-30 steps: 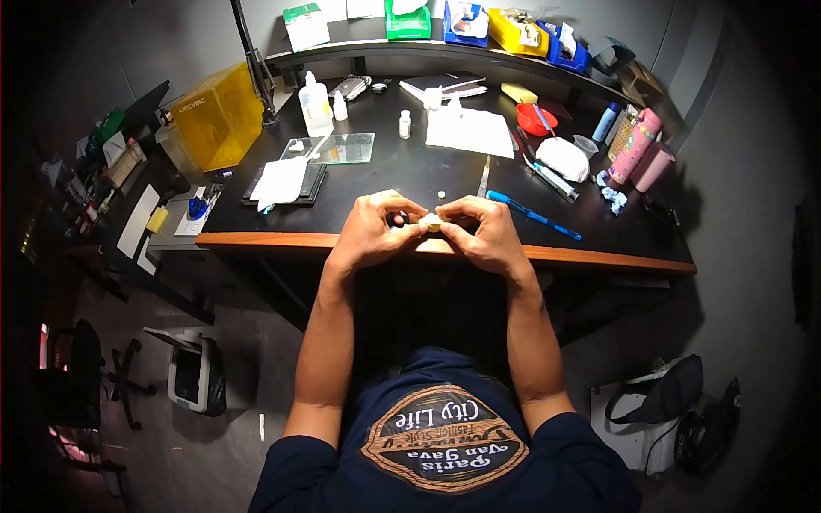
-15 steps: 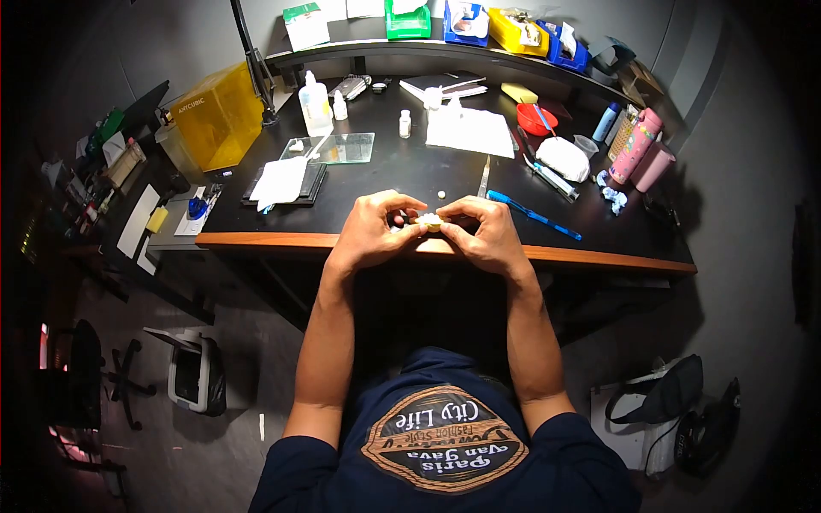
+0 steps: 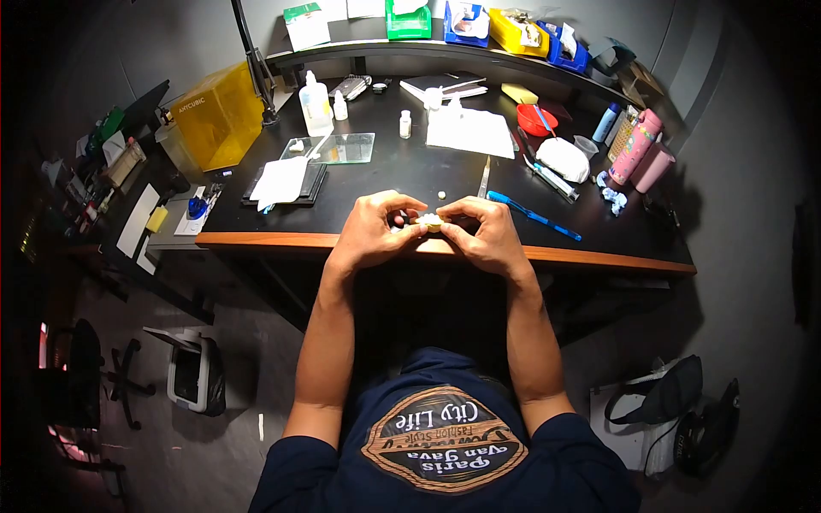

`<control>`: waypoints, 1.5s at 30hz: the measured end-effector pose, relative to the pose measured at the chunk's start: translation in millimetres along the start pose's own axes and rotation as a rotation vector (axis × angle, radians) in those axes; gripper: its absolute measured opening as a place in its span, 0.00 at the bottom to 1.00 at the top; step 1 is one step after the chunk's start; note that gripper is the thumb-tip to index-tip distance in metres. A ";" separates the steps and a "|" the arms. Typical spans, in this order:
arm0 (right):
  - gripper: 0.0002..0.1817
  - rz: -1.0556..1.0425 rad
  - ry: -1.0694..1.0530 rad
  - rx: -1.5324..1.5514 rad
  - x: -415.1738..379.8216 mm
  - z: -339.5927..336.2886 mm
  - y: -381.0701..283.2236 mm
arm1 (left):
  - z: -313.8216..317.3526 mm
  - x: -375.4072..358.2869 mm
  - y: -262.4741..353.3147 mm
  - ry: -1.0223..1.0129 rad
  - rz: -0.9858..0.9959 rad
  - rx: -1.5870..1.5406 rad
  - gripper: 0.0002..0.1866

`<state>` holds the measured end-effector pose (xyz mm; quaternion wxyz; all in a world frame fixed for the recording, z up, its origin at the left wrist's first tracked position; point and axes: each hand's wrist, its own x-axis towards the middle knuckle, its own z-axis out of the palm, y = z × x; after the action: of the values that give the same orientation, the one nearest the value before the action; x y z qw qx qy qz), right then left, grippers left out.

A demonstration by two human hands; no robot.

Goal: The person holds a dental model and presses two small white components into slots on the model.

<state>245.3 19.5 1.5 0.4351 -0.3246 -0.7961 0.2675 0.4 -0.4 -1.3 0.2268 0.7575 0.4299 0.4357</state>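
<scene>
Just above the wooden front edge of the desk, a small yellow dental model with whitish tooth-like bumps is held between both hands. My left hand pinches its left end with thumb and fingers. From the other side my right hand grips it the same way, thumb tip close to the left thumb. The fingers hide much of the model. A tiny whitish piece lies on the desk just beyond the fingertips. A slim metal blade tool and a blue pen-like tool rest near my right hand.
Left on the black desk are a white sheet on a dark pad, a glass plate and a large bottle. A small vial, white paper towel, red bowl and pink bottle stand farther back.
</scene>
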 end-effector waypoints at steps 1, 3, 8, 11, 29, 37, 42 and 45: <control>0.12 -0.004 0.006 0.003 0.1 0.3 0.0 | 0.1 -0.1 -0.2 0.002 0.003 -0.001 0.18; 0.12 0.012 -0.008 -0.004 -0.3 -0.5 1.2 | 0.5 0.0 -0.7 0.007 0.004 -0.016 0.18; 0.12 0.025 -0.013 -0.005 -0.6 -0.9 -1.8 | -1.9 0.5 3.3 -0.020 -0.009 0.008 0.16; 0.11 0.015 -0.028 -0.034 -0.5 -1.8 -1.0 | -0.2 0.6 0.2 0.003 0.010 -0.014 0.14; 0.12 0.000 -0.012 -0.018 0.2 -0.8 2.3 | 0.8 0.3 -0.7 0.014 0.002 -0.016 0.15; 0.11 -0.014 -0.008 -0.035 0.6 -0.5 5.4 | -1.5 0.8 0.7 -0.003 0.017 0.036 0.15; 0.12 -0.007 0.020 0.015 0.0 1.8 2.9 | -0.1 0.7 1.8 0.021 0.019 0.000 0.13; 0.12 -0.011 0.008 -0.011 0.6 0.3 2.8 | -1.0 0.8 2.4 0.006 0.018 0.017 0.13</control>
<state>245.6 21.6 -0.3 0.4378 -0.3238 -0.7976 0.2595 0.9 -1.1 1.3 0.2151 0.7620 0.4274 0.4363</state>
